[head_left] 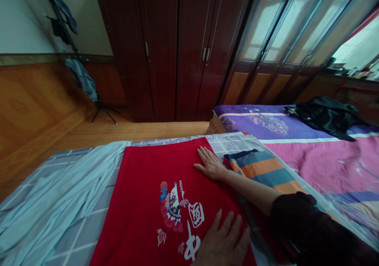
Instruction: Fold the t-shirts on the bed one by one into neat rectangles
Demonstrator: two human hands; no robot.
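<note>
A red shirt (142, 187) lies flat on the grey checked bedding, its printed side up with white characters and a colourful figure. My right hand (211, 164) reaches in from the right and rests palm down near the shirt's upper right edge, fingers extended. Lower down, at the bottom of the view, my left hand (225, 240) is over the shirt's right part beside the white print. Its fingers are spread, and its wrist is out of view. Neither hand holds anything.
Light blue cloth (65, 191) lies left of the shirt; a striped folded cloth (266, 169) lies to its right. Beyond are a purple and pink bed cover (319, 159) with a black garment (328, 116), dark wardrobes (160, 53) and a coat stand (99, 103).
</note>
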